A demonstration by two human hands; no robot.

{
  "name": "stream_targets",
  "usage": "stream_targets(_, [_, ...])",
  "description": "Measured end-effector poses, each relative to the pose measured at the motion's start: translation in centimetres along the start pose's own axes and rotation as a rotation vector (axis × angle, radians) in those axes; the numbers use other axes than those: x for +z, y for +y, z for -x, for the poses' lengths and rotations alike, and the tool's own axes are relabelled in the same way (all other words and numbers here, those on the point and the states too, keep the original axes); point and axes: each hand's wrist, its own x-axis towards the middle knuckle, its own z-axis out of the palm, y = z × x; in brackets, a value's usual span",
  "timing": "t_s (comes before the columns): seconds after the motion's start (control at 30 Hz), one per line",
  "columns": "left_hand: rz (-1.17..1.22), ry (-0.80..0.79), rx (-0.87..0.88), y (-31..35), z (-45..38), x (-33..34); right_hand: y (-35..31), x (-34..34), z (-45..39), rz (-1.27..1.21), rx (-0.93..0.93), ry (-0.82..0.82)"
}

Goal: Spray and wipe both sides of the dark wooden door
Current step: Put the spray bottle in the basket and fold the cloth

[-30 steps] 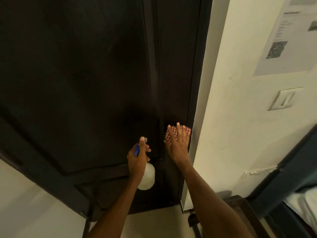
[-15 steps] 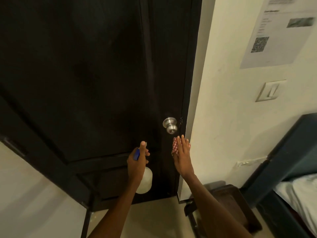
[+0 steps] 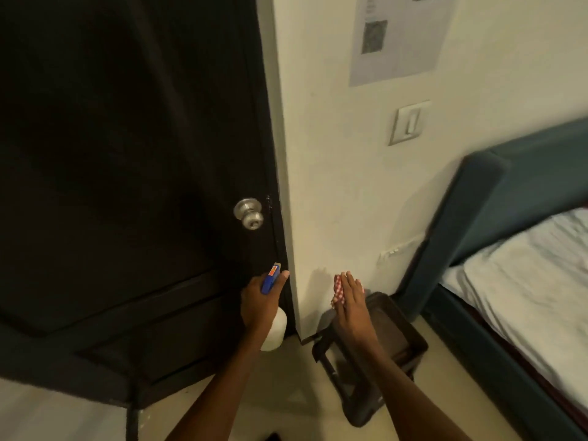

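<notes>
The dark wooden door (image 3: 127, 154) fills the left half of the view, with a silver round knob (image 3: 249, 213) near its right edge. My left hand (image 3: 259, 300) grips a white spray bottle (image 3: 275, 332) with a blue trigger head (image 3: 270, 278), low in front of the door's right edge. My right hand (image 3: 348, 297) holds a red-and-white checked cloth (image 3: 338, 291) under flat fingers. That hand is off the door, in front of the cream wall to its right.
The cream wall (image 3: 334, 154) carries a light switch (image 3: 409, 122) and a printed sheet with a QR code (image 3: 401, 36). A dark stool (image 3: 381, 345) stands on the floor below my right hand. A bed with a teal frame (image 3: 509, 281) lies at the right.
My right hand with the cloth has slid down and right, off the door edge and past the knob, to in front of the wall. The view has shifted right; the bed has come into sight.
</notes>
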Motion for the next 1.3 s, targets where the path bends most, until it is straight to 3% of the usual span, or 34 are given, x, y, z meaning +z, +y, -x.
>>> stream_targets(0.23, [-0.031,-0.213,0.013,0.4,0.0,6.8,4.5,-3.2,4.6,-0.047,0.163,0.069])
stream_targets(0.5, [-0.022,-0.482,-0.105,-0.3,-2.3,18.4,9.9,-5.3,7.0,-0.025,0.515,0.040])
stream_targets(0.7, [-0.229,-0.754,-0.013,-4.2,-5.5,26.0,13.6,-3.1,5.5,-0.021,0.686,-0.026])
stream_targets(0.9, [-0.371,-0.918,0.071,-7.9,-7.4,33.1,17.8,-0.5,4.1,-0.114,0.764,0.092])
stream_targets(1.1, [-0.517,-1.033,0.267,-12.4,-8.7,38.9,21.1,2.7,5.0,-0.172,0.822,0.241])
stream_targets(1.3, [-0.562,-1.116,0.239,-16.5,-9.6,41.3,22.0,3.7,5.0,-0.154,0.826,0.223])
